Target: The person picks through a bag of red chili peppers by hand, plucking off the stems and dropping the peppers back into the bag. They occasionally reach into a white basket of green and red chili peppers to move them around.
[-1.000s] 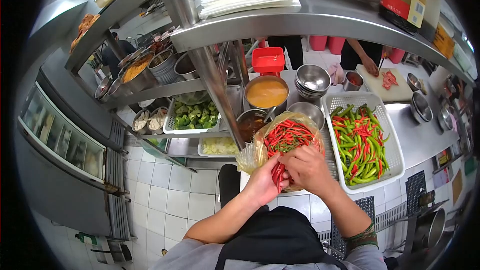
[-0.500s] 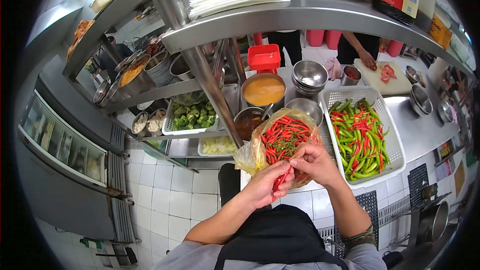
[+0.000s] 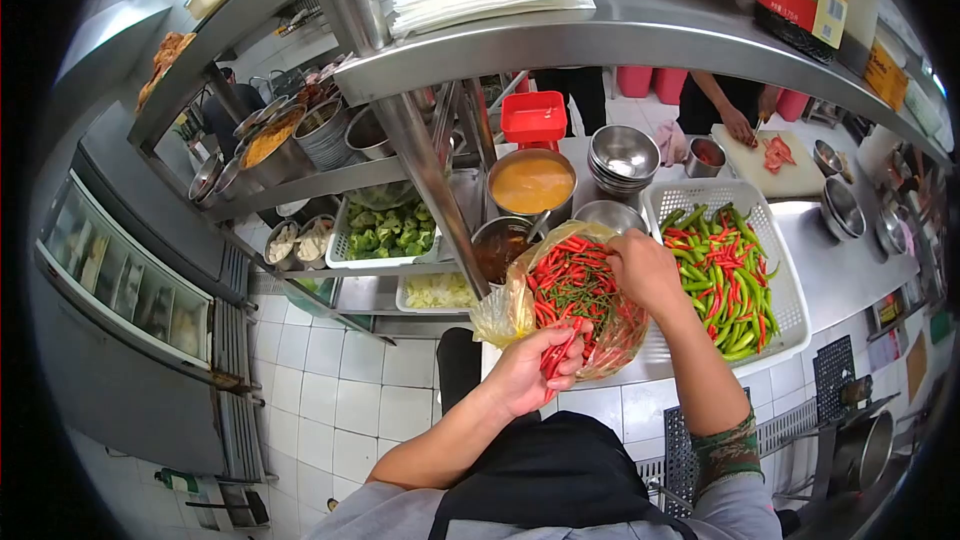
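Observation:
My left hand (image 3: pixel 535 372) is closed around a few red chili peppers (image 3: pixel 555 358), just in front of the plastic bag (image 3: pixel 622 345). The bag stands open and is full of small red chilies (image 3: pixel 562 280), with green stems showing among them. My right hand (image 3: pixel 648 272) is over the bag's right side, its fingers curled together at the chilies; whatever may be between the fingertips is too small to make out. To the right of that hand is a white perforated basket (image 3: pixel 797 325) of mixed green and red chilies (image 3: pixel 722 285).
Behind the bag stand a pot of orange liquid (image 3: pixel 532 185), stacked steel bowls (image 3: pixel 623 152) and a red container (image 3: pixel 532 117). A steel shelf (image 3: pixel 640 25) crosses above, its post (image 3: pixel 432 190) at the left. Across the counter, a person's hands work at a cutting board (image 3: pixel 775 165).
My right hand has moved away from my left hand, up and right to the bag's far right side. My left hand still holds its chilies in nearly the same place.

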